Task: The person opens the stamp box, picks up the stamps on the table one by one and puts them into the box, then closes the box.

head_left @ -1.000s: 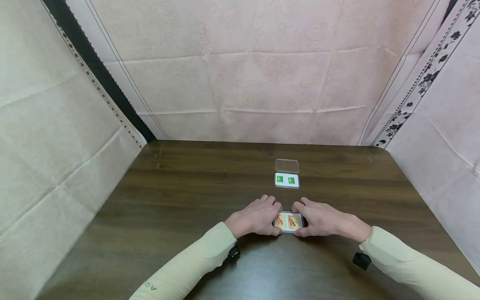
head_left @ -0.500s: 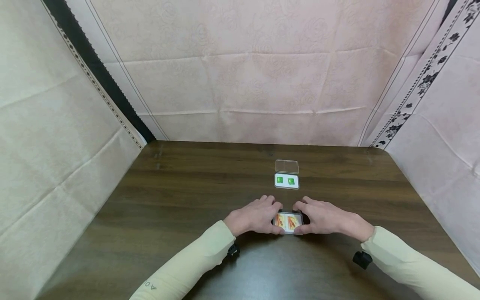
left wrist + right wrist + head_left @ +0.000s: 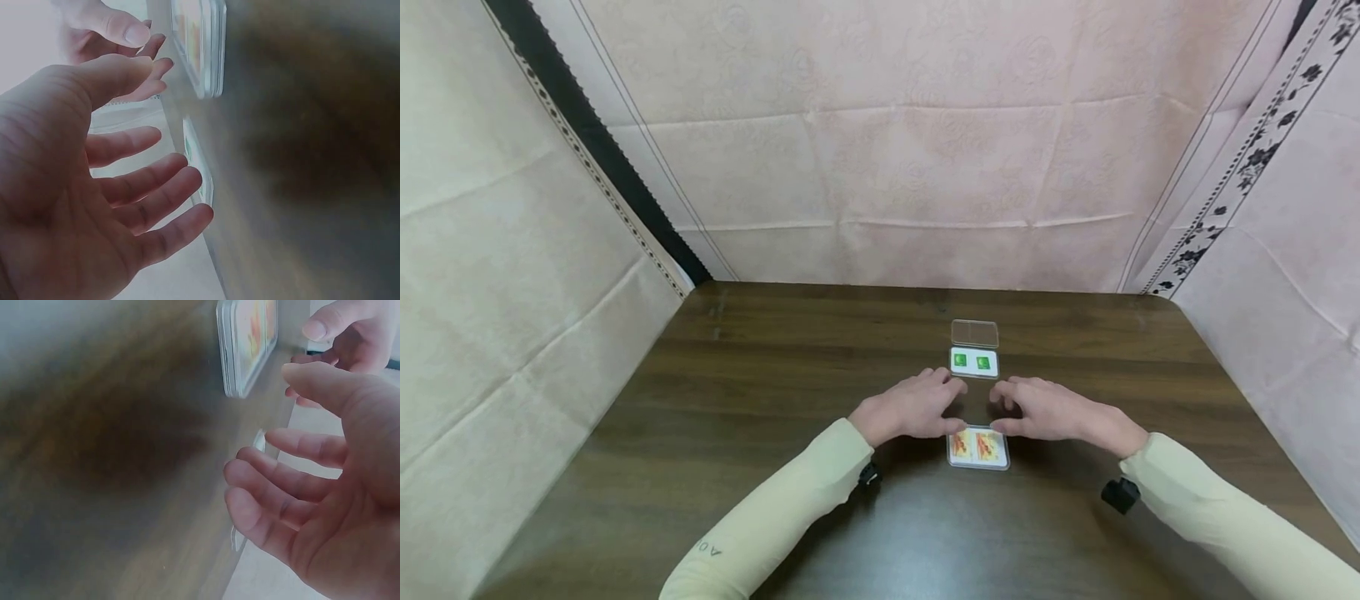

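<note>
A flat clear plastic case (image 3: 977, 450) with two orange-and-yellow pictures on white lies on the table in front of me. Seen edge-on in the left wrist view, the case (image 3: 215, 50) looks layered. Over its far corners are my left hand (image 3: 913, 407) and right hand (image 3: 1051, 408), thumbs near the far edge and fingers bent loosely beyond it. Both wrist views show air between the fingers and thumb of each hand. Just past my fingertips lies a second flat case (image 3: 973, 362), white with two green squares, its transparent lid (image 3: 974, 333) folded back on the far side.
The dark wood-grain table (image 3: 775, 358) reaches back to a pale cloth wall (image 3: 887, 167). More pale cloth hangs along the left and right sides, with a black floral border at right.
Both hands have let go of the near case's sides and moved away from me, toward the green-square case. The near case stays where it was, now more fully visible.
</note>
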A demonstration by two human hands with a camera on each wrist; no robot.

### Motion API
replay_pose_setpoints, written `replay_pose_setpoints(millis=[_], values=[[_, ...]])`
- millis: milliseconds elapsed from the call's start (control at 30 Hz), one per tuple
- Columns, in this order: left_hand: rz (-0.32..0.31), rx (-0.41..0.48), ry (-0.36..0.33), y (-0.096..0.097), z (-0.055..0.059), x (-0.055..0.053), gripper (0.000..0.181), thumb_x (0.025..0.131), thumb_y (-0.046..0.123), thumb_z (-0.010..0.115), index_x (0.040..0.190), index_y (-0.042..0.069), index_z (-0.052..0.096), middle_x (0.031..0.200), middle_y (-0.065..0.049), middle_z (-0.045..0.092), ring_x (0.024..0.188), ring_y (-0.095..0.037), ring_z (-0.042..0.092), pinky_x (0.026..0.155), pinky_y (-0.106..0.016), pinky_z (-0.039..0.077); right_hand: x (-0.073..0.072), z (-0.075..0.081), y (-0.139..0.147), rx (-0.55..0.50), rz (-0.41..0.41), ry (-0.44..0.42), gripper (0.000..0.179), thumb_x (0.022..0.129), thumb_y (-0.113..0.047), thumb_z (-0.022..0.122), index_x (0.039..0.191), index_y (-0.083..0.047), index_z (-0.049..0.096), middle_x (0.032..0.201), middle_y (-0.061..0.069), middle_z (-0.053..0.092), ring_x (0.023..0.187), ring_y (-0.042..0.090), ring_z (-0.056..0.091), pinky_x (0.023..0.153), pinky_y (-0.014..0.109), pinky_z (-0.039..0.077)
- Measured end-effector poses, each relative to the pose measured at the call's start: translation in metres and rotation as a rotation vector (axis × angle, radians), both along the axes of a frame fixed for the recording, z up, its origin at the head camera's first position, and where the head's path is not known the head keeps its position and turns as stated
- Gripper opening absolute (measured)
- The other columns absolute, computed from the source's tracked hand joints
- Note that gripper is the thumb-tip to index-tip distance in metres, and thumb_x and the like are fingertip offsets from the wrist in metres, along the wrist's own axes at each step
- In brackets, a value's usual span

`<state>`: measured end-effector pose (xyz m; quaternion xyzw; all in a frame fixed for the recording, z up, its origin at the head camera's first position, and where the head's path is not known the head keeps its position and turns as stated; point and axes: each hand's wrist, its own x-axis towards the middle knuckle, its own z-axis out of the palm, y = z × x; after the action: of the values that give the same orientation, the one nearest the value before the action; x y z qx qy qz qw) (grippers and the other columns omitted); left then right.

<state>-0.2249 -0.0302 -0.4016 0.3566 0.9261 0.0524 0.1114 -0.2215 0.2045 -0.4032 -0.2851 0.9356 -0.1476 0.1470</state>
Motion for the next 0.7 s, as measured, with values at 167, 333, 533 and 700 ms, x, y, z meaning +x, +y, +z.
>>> replay_pose_setpoints(millis=[167,333,533,700], values=[[0.030,0.014,-0.004,0.000,0.006,-0.012,0.057,0.094,0.047,0.060,0.140,0.014,0.051,0.131,-0.007,0.055,0.108,-0.017,0.052,0.093,-0.032,0.051,-0.015,0.002,0.002,-0.034,-0.009,0.003,0.041,0.089,-0.034,0.072,0.118,-0.007,0.062,0.095,0.006,0.063,0.075,0.012,0.053,0.062,0.026,0.044],[0.062,0.031,-0.009,0.001,0.009,-0.024,0.057,0.095,0.047,0.060,0.140,0.015,0.049,0.129,-0.006,0.055,0.104,-0.016,0.050,0.090,-0.031,0.051,-0.025,0.004,0.005,-0.048,-0.020,0.014,0.042,0.090,-0.032,0.071,0.119,-0.004,0.062,0.093,0.006,0.062,0.073,0.012,0.052,0.062,0.026,0.043],[0.081,0.060,-0.015,0.001,0.012,-0.039,0.056,0.095,0.046,0.060,0.140,0.014,0.048,0.126,-0.005,0.055,0.102,-0.016,0.049,0.088,-0.030,0.049,-0.036,0.010,0.006,-0.055,-0.020,0.055,0.040,0.090,-0.029,0.070,0.118,-0.002,0.061,0.090,0.005,0.062,0.070,0.012,0.051,0.061,0.026,0.043],[0.088,0.045,-0.007,-0.001,0.014,-0.050,0.056,0.095,0.044,0.060,0.140,0.013,0.047,0.125,-0.004,0.054,0.102,-0.016,0.049,0.087,-0.030,0.049,-0.046,0.015,0.007,-0.076,-0.024,0.071,0.039,0.090,-0.027,0.070,0.118,-0.001,0.060,0.091,0.005,0.063,0.071,0.012,0.053,0.063,0.026,0.045]])
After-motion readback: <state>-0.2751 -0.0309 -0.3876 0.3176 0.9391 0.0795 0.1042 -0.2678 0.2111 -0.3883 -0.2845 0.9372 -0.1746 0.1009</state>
